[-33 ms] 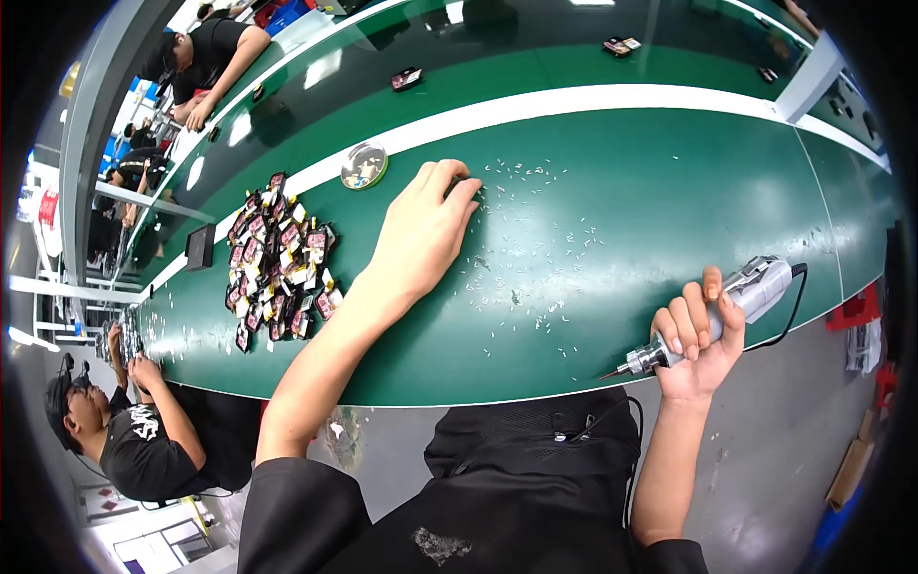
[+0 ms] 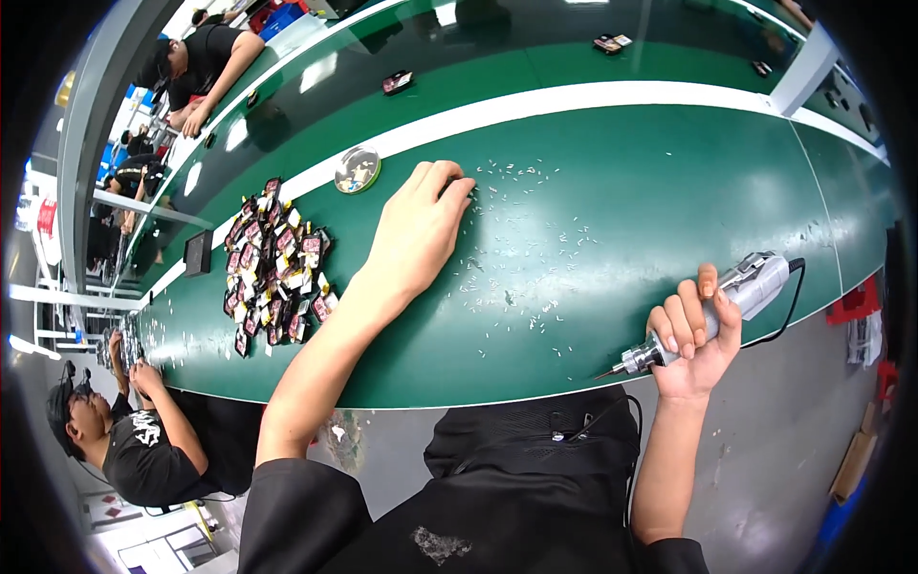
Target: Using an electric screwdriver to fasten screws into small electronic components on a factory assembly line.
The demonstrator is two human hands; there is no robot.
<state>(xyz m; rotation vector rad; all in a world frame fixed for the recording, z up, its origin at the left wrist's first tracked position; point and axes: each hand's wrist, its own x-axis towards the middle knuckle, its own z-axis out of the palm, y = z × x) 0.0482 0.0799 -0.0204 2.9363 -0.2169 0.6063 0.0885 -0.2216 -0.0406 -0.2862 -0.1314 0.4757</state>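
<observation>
R hand [image 2: 696, 335] clamped round power tool [image 2: 754, 287], tip aimed L & bodyward.
L hand [image 2: 416, 230] nearer white bits [image 2: 547, 308], just R of its curled fingers; can't tell if pinching.

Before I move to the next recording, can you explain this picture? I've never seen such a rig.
There's no robot: these are a person's own bare hands, seen from a wide fisheye camera on their head, looking down, so straight edges bend. The right hand grips a corded grey tool with a pointed tip. The left hand is over the green table; whether it holds anything is hidden. White bits lie scattered beside it. Further left are a pile of small dark parts and a round dish.
</observation>
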